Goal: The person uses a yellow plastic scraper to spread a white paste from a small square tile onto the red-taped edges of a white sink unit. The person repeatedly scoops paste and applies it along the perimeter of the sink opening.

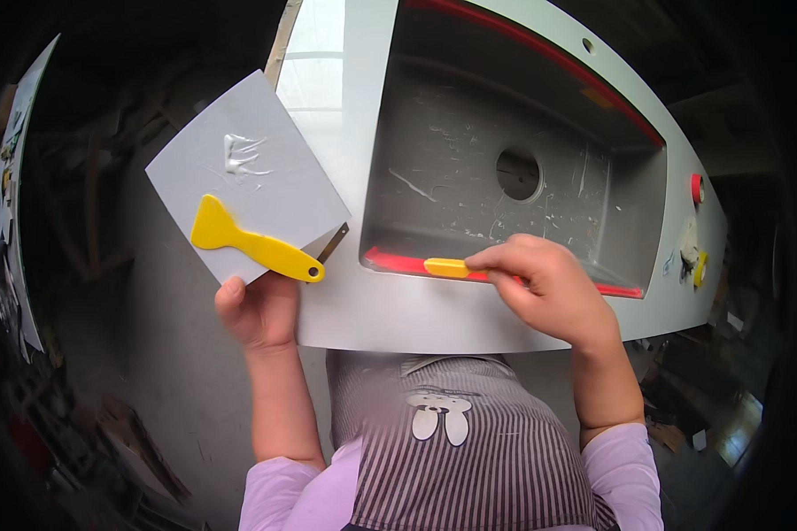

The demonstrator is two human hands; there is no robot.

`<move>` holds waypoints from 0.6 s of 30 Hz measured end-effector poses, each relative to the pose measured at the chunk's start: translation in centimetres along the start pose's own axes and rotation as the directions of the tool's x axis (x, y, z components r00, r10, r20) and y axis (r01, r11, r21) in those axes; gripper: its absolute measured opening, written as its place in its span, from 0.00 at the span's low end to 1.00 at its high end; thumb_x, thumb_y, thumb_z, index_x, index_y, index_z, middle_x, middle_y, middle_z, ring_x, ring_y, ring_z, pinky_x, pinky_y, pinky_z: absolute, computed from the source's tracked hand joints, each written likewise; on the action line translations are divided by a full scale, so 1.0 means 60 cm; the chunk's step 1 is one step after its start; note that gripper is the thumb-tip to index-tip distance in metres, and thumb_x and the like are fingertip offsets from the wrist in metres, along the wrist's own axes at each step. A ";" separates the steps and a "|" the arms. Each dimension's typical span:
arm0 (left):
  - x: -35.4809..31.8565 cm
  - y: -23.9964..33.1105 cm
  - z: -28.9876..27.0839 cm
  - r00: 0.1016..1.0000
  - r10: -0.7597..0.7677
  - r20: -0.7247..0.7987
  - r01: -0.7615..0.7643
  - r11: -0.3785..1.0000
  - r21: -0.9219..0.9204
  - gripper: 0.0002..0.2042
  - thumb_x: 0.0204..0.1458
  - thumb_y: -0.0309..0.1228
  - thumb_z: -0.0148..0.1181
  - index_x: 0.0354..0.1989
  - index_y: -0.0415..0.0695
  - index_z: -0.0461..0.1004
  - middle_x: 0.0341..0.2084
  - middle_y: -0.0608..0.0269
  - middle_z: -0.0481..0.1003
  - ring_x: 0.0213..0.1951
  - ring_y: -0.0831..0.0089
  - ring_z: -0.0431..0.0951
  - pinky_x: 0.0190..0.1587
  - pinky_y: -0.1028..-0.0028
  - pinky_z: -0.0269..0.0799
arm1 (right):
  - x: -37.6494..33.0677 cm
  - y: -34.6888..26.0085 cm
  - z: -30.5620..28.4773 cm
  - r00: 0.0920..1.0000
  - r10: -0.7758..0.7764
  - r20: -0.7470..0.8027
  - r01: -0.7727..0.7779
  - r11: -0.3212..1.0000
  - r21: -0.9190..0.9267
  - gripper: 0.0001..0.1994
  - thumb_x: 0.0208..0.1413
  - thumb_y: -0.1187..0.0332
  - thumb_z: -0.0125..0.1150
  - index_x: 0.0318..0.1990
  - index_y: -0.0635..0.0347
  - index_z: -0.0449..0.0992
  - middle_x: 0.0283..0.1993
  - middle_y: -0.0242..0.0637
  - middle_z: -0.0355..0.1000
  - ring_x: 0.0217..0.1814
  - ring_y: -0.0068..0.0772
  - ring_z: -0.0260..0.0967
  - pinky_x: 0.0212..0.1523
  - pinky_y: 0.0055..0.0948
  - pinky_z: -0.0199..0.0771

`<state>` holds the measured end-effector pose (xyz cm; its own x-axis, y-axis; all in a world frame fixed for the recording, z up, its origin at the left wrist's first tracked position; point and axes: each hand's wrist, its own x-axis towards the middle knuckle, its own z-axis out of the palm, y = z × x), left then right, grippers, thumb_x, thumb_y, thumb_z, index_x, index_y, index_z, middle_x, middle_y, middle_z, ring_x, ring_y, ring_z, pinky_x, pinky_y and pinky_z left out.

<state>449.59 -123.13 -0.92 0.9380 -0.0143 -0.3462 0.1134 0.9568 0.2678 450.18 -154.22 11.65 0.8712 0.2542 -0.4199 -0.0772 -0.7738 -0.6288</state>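
Note:
My left hand holds a light grey board from beneath, its fingers mostly hidden under it. On the board lie a yellow plastic putty knife and a smear of white paste. A narrow metal blade pokes out past the board's near right edge. Between thumb and fingers, my right hand pinches a small yellow scraper. That scraper lies along red tape on the near rim of a dark grey sink. The sink is set in a white countertop.
On the countertop's right end sit a red tape roll and a yellow ring-shaped item. A drain hole opens in the sink. At far left stands a panel; boards lie on the floor nearby.

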 end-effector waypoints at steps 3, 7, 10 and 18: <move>-0.001 0.000 -0.001 1.000 0.006 -0.012 -0.006 1.000 0.010 0.35 0.39 0.26 0.63 0.62 0.43 0.64 0.56 0.60 0.70 0.59 0.61 0.69 0.67 0.59 0.59 | -0.035 0.004 -0.036 0.990 0.039 -0.136 -0.010 0.979 0.206 0.13 0.52 0.79 0.54 0.45 0.62 0.80 0.36 0.37 0.75 0.35 0.30 0.70 0.37 0.26 0.69; 0.001 0.001 0.008 0.999 -0.016 0.034 0.017 1.000 -0.012 0.34 0.39 0.25 0.64 0.61 0.43 0.65 0.56 0.59 0.71 0.59 0.61 0.68 0.68 0.57 0.56 | -0.087 0.009 -0.060 0.966 0.161 -0.200 -0.075 0.921 0.381 0.13 0.54 0.79 0.54 0.46 0.66 0.78 0.38 0.35 0.73 0.36 0.21 0.67 0.37 0.20 0.65; 0.002 0.000 0.014 0.998 -0.033 0.060 0.035 0.999 -0.032 0.33 0.39 0.23 0.64 0.60 0.42 0.66 0.56 0.58 0.71 0.60 0.61 0.68 0.69 0.56 0.54 | -0.119 0.022 -0.068 0.954 0.183 -0.239 -0.060 0.894 0.445 0.14 0.55 0.79 0.54 0.48 0.66 0.77 0.40 0.34 0.73 0.37 0.19 0.66 0.38 0.19 0.64; 0.008 0.009 0.000 0.993 -0.030 0.114 0.039 0.996 -0.083 0.32 0.40 0.21 0.63 0.60 0.38 0.66 0.55 0.55 0.72 0.58 0.61 0.70 0.67 0.58 0.57 | -0.182 0.051 -0.085 0.900 0.292 -0.324 -0.098 0.858 0.504 0.15 0.55 0.81 0.53 0.51 0.68 0.75 0.43 0.33 0.73 0.39 0.17 0.66 0.42 0.18 0.66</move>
<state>450.09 -122.59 -0.95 0.9654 -0.0756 -0.2497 0.1227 0.9762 0.1786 442.88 -162.30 17.65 0.9184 -0.1856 -0.3495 -0.3955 -0.3966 -0.8285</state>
